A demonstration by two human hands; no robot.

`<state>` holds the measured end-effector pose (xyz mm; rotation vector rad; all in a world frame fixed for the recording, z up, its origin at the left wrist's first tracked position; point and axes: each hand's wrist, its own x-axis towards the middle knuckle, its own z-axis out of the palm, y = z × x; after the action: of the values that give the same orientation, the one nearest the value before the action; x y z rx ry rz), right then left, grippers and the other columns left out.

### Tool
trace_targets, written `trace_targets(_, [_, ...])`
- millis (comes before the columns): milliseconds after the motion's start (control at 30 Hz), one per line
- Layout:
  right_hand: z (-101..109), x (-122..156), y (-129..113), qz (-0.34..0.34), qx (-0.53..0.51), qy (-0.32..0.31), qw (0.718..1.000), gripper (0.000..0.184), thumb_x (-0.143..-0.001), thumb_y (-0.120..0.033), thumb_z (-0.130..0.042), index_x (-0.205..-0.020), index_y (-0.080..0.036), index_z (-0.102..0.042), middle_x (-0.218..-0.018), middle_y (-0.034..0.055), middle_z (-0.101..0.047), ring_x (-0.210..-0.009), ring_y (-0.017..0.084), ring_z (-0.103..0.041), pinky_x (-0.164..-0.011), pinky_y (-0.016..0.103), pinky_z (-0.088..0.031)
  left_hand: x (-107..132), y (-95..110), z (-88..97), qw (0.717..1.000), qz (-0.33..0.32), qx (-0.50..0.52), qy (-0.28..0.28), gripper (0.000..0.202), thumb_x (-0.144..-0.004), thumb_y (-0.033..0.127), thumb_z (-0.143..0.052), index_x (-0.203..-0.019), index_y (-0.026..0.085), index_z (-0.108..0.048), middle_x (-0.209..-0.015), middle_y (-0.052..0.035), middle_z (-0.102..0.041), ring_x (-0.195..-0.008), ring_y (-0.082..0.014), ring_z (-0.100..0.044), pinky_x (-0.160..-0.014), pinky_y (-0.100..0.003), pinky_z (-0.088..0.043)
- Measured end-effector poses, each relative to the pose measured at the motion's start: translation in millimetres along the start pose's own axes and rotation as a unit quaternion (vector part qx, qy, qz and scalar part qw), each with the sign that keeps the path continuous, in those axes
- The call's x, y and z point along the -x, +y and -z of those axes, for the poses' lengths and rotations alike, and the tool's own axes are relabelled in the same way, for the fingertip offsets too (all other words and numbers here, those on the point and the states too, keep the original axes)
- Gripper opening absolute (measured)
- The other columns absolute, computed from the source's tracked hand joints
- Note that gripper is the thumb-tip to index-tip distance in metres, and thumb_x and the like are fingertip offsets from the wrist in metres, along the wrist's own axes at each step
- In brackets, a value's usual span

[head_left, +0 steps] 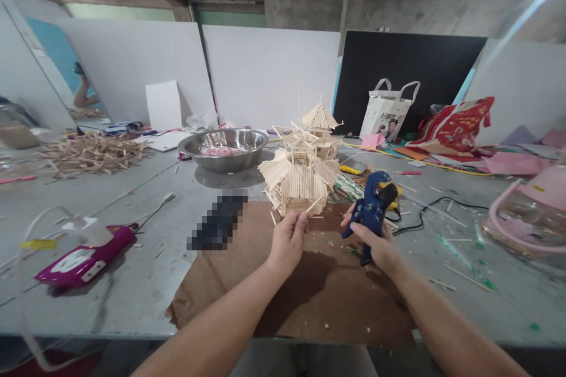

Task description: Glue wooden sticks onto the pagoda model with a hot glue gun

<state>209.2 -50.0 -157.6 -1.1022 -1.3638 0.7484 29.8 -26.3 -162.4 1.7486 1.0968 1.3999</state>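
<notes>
A pagoda model built of thin wooden sticks [303, 164] stands on a brown paper sheet [309, 283] at the table's middle. My left hand [288, 240] is closed in a pinch at the model's front base; what is pinched is too small to name. My right hand [375, 234] grips a dark blue glue gun [371, 207], held just right of the model with its black cord trailing off to the right.
A steel bowl [223, 147] with pink contents sits behind the model. A heap of loose sticks [91, 153] lies far left. A magenta device [84, 259] sits front left, a pink-rimmed clear container [528, 221] at right. Bags and coloured paper [451, 129] line the back.
</notes>
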Motion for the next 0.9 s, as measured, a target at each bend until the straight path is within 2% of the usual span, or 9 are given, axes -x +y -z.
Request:
trace_targets(100, [8,-10,7,0.082,0.143,0.014,0.986,0.021,-0.07,-0.031,-0.052,-0.087,-0.019,-0.051,-0.075,0.0033,-0.058,-0.07,0.018,-0.055,-0.068,0.033,-0.044,1,0,0.1,0.999,-0.028,-0.001,-0.019,0.027,-0.083,0.036,-0.037,-0.08,0.015,-0.054,-0.054,0.003,-0.046,-0.046,-0.0067,-0.038,-0.046,-0.018,-0.033])
trace_targets(167, [9,-13,10,0.13,0.239,-0.007,0.962,0.026,-0.069,-0.027,-0.052,-0.093,-0.018,-0.049,-0.079,0.0047,-0.058,-0.07,0.018,-0.055,-0.069,0.034,-0.044,1,0,0.3,0.998,-0.044,-0.01,-0.036,0.026,-0.083,0.035,-0.036,-0.083,0.015,-0.054,-0.055,0.0028,-0.046,-0.046,-0.0067,-0.039,-0.046,-0.018,-0.033])
trace_targets(233, [7,-14,12,0.151,0.288,-0.04,0.945,0.032,-0.068,-0.024,-0.051,-0.098,-0.018,-0.046,-0.084,0.0064,-0.059,-0.073,0.019,-0.055,-0.07,0.034,-0.044,0,0,0.7,0.998,-0.052,-0.014,-0.043,0.025,-0.084,0.033,-0.036,-0.082,0.015,-0.054,-0.055,0.0028,-0.046,-0.047,-0.0067,-0.04,-0.046,-0.017,-0.034])
trace_targets(367, [2,-11,13,0.169,0.313,-0.078,0.931,0.039,-0.064,-0.02,-0.051,-0.103,-0.018,-0.044,-0.092,0.008,-0.058,-0.08,0.021,-0.056,-0.072,0.034,-0.044,0,1,1.8,0.996,-0.07,-0.019,-0.055,0.025,-0.084,0.031,-0.035,-0.082,0.014,-0.053,-0.055,0.0026,-0.045,-0.048,-0.0068,-0.04,-0.047,-0.018,-0.034])
trace_targets(567, [4,-9,11,0.169,0.315,-0.093,0.929,0.04,-0.064,-0.02,-0.052,-0.104,-0.018,-0.044,-0.093,0.008,-0.058,-0.082,0.021,-0.056,-0.073,0.033,-0.044,0,6,3.5,0.991,-0.099,-0.04,-0.082,0.023,-0.084,0.026,-0.035,-0.082,0.013,-0.054,-0.053,0.0024,-0.044,-0.05,-0.0078,-0.042,-0.05,-0.018,-0.036])
trace_targets(900, [5,-8,10,0.167,0.305,-0.106,0.932,0.039,-0.065,-0.023,-0.053,-0.103,-0.018,-0.045,-0.092,0.0077,-0.058,-0.083,0.021,-0.055,-0.073,0.033,-0.043,0,9,5.2,0.985,-0.137,-0.064,-0.079,0.023,-0.084,0.022,-0.036,-0.067,0.015,-0.049,-0.053,0.0026,-0.044,-0.048,-0.0066,-0.04,-0.05,-0.018,-0.035])
